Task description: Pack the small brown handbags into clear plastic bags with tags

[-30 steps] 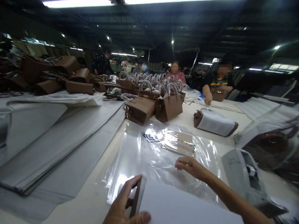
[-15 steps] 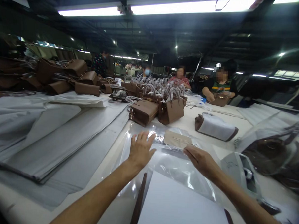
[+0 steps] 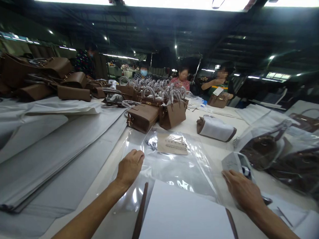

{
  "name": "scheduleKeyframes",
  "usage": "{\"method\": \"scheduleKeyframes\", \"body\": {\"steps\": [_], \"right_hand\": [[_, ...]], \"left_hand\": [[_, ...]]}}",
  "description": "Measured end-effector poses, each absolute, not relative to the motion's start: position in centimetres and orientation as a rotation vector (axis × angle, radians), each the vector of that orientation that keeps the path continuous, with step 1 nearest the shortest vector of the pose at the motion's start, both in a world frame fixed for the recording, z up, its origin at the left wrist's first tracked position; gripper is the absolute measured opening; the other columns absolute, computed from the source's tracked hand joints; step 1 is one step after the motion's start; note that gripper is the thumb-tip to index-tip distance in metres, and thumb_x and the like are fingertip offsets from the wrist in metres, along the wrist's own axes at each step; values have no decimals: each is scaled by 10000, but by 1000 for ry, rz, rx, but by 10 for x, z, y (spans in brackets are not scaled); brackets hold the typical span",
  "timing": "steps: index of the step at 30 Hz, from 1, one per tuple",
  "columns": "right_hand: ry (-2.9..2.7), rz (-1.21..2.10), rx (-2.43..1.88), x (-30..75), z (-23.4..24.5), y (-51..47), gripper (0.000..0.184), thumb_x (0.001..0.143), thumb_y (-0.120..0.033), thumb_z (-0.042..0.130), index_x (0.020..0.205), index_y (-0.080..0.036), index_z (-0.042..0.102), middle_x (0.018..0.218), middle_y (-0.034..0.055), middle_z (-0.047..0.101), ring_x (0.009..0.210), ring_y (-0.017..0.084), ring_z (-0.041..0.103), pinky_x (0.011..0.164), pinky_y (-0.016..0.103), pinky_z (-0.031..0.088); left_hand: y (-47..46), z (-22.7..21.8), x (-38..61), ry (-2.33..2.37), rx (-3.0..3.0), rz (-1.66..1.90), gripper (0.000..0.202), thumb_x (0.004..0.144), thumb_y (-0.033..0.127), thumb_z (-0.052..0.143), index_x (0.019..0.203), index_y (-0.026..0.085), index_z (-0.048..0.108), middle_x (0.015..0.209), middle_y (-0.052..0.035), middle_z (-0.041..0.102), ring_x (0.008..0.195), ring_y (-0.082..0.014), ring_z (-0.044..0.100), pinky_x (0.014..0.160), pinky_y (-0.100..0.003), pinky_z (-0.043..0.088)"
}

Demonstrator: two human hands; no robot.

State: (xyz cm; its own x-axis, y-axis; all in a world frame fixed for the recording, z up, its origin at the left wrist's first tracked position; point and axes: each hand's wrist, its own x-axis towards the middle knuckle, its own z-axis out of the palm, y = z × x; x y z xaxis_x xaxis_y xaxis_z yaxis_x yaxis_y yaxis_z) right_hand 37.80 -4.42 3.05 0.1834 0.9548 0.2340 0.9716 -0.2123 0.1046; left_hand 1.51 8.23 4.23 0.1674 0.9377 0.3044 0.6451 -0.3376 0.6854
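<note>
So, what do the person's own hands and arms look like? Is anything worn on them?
The left hand and the right hand are bare: no gloves, and no ring or watch shows. The left forearm and the right forearm are uncovered as far as the picture's lower edge, so no sleeve is in view. No bracelet or marking is visible.

A clear bag (image 3: 183,171) lies flat and glossy on the pale table (image 3: 219,149), with a tan card (image 3: 172,146) inside near its far end. Just right of it sits a grey tape dispenser (image 3: 235,162), tilted, its roll showing.
</note>
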Motion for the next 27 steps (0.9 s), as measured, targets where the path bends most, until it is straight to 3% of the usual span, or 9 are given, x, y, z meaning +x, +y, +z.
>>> {"method": "scheduleKeyframes", "body": {"steps": [3, 5, 8, 12, 15, 17, 20, 23, 27], "right_hand": [[-1512, 192, -2242, 391, 11, -62, 146, 773, -292, 515, 792, -192, 619, 823, 40, 635, 736, 190, 587, 603, 278, 412], [-1005, 589, -2030, 389, -4, -72, 168, 640, -295, 650, 756, -176, 625, 733, 22, 641, 597, 148, 572, 492, 233, 403], [-452, 822, -1741, 378, -26, -79, 364, 467, -261, 753, 786, -169, 605, 670, 3, 635, 488, 109, 541, 365, 183, 361], [-277, 778, -1574, 364, -44, -75, 412, 408, -213, 725, 778, -193, 544, 686, 8, 640, 607, 129, 607, 461, 179, 477], [-222, 691, -1489, 353, -45, -68, 412, 436, -276, 714, 778, -209, 495, 711, -15, 623, 675, 125, 623, 584, 190, 522], [-231, 648, -1479, 342, -40, -66, 459, 454, -361, 728, 820, -207, 497, 739, -20, 619, 725, 130, 629, 645, 199, 524], [-327, 641, -1593, 327, -28, -66, 514, 467, -430, 750, 872, -172, 567, 726, -2, 627, 699, 153, 629, 597, 201, 499], [-650, 520, -1930, 321, -21, -69, 420, 614, -534, 639, 788, -152, 622, 666, 16, 626, 635, 164, 605, 548, 224, 449], [-976, 245, -2036, 321, -20, -73, 483, 772, -578, 431, 824, -141, 631, 752, 61, 655, 715, 196, 605, 614, 264, 451]], "left_hand": [[84, 21, 7, 1467, 1715, 1074, 79, 753, 255, 502, 783, 198, 547, 865, -30, 576, 670, -141, 565, 491, -208, 391], [85, 8, 11, 1426, 1482, 1102, 97, 728, 264, 522, 774, 181, 503, 796, -35, 579, 564, -128, 564, 384, -181, 346], [86, -5, 21, 1324, 1234, 1158, 145, 683, 227, 575, 734, 172, 452, 739, -36, 582, 592, -132, 604, 425, -181, 421], [82, -11, 30, 1219, 1126, 1224, 172, 703, 222, 552, 856, 172, 492, 782, -28, 577, 737, -138, 624, 658, -262, 508], [77, -13, 28, 1222, 1226, 1201, 360, 678, 264, 585, 1028, 196, 537, 777, 4, 537, 720, -131, 586, 688, -278, 484], [73, -15, 26, 1263, 1355, 1164, 391, 637, 295, 638, 1018, 220, 601, 741, 22, 499, 694, -131, 541, 717, -287, 454], [70, -12, 25, 1333, 1544, 1094, 293, 666, 396, 629, 904, 234, 679, 680, 21, 465, 672, -147, 488, 756, -304, 411], [71, -3, 30, 1336, 1658, 975, 330, 784, 474, 478, 840, 232, 696, 634, 5, 500, 655, -163, 496, 715, -298, 408], [75, 18, 38, 1259, 1728, 804, 436, 855, 479, 349, 916, 222, 695, 571, 0, 525, 623, -167, 526, 656, -277, 422]]}}
